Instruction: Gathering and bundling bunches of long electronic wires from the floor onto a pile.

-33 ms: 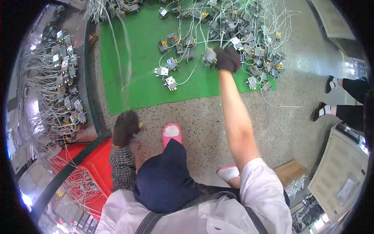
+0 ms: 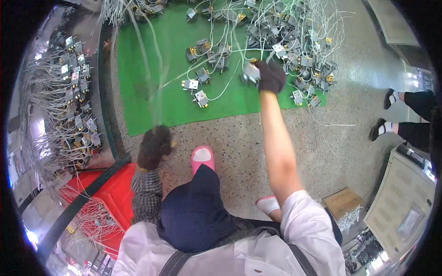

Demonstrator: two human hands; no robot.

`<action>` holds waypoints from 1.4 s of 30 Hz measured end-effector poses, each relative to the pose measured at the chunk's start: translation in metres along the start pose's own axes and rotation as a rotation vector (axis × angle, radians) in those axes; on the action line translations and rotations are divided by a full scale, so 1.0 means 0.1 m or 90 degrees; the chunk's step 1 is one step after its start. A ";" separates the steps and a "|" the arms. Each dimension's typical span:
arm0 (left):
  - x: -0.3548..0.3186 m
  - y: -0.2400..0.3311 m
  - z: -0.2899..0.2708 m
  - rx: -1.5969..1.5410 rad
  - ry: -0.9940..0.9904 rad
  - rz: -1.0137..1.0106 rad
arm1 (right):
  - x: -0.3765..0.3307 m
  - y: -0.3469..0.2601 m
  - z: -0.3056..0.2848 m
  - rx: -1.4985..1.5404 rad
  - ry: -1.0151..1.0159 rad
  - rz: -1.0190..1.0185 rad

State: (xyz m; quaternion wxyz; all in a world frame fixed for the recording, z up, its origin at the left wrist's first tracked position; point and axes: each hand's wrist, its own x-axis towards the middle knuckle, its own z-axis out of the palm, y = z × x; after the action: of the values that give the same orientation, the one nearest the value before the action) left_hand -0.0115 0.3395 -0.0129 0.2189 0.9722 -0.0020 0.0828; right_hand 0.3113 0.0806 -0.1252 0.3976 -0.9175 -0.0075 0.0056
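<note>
My right hand (image 2: 271,77), in a dark glove, grips a small grey-and-silver block (image 2: 251,72) with a brass-coloured part, over the green mat (image 2: 170,110). In front of my left knee is my left hand (image 2: 155,147), gloved and smeared by motion, its fingers closed round thin white wires (image 2: 159,103). These wires stretch away from it across the mat, blurred. Something small and yellowish shows at its fingertips. Between the hands, several similar wired blocks (image 2: 201,98) lie on the mat.
A large tangle of wired blocks (image 2: 294,50) covers the mat's far right. More are heaped along the left rack (image 2: 73,92). A red bin (image 2: 115,188) stands by my left side, behind a dark rail (image 2: 83,195). A cardboard box (image 2: 343,204) and another person's feet (image 2: 380,129) are at right.
My right hand has come slightly nearer to me with the block. My left hand has shifted a little to the right and away from me, and the wires swing with it.
</note>
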 end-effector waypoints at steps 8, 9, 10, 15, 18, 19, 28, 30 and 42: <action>1.45 0.53 1.00 -1.182 -0.232 -0.473 | -0.54 0.12 -0.25 0.110 -0.014 -0.051; 1.41 0.64 1.04 -0.812 -0.134 -0.272 | -0.50 -0.15 -0.24 0.033 -0.052 -0.050; 1.38 0.66 1.03 -0.806 -0.137 -0.279 | -0.44 -0.40 -0.21 -0.041 -0.088 -0.052; 1.34 0.66 1.11 -0.725 -0.149 -0.303 | -0.12 -0.76 0.03 -0.414 -0.215 0.090; 1.31 0.63 1.14 -0.774 -0.168 -0.328 | -0.01 -0.64 0.05 -0.446 -0.263 0.097; 1.31 0.60 1.17 -0.916 -0.201 -0.393 | -0.01 -0.58 0.01 -0.447 -0.261 0.097; 1.43 0.85 1.26 -0.804 -0.301 -0.212 | -1.38 -0.47 -0.80 -0.405 -0.286 -0.139; 1.50 1.10 1.38 -0.938 -0.342 -0.340 | -1.63 -0.53 -0.74 -0.425 -0.271 -0.224; 1.70 1.24 1.38 -0.056 -0.430 0.131 | -1.02 0.18 -0.55 0.073 -0.288 -0.052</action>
State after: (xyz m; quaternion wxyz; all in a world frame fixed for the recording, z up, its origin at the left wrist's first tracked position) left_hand 0.1732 0.1743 -0.0559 0.2383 0.9291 -0.1759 -0.2217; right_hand 0.2102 0.0263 -0.0998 0.4372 -0.8677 -0.1333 0.1952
